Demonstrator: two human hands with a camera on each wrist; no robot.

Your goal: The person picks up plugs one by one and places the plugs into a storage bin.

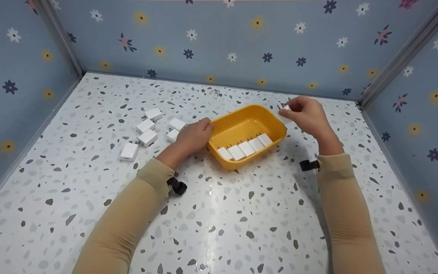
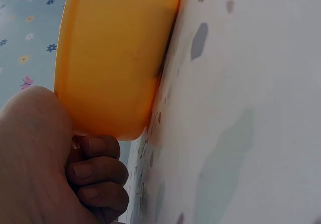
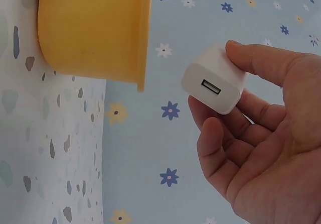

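Observation:
My left hand (image 1: 194,136) grips the left end of a yellow plastic bin (image 1: 247,125), thumb over the rim and fingers curled beneath it in the left wrist view. Along the bin's near side lies a row of several white USB charger plugs (image 1: 246,148), prongs facing the far side. Off the bin's right end, my right hand (image 1: 310,116) pinches another white USB charger (image 3: 214,81) between thumb and fingers. Its USB port faces the right wrist camera, and its prongs point left in the head view.
Several loose white chargers (image 1: 147,137) lie on the speckled white table (image 1: 211,213) left of the bin, two of them close by the left hand. Blue flowered panels (image 1: 226,42) with grey metal corner posts (image 1: 409,53) stand around the back and sides.

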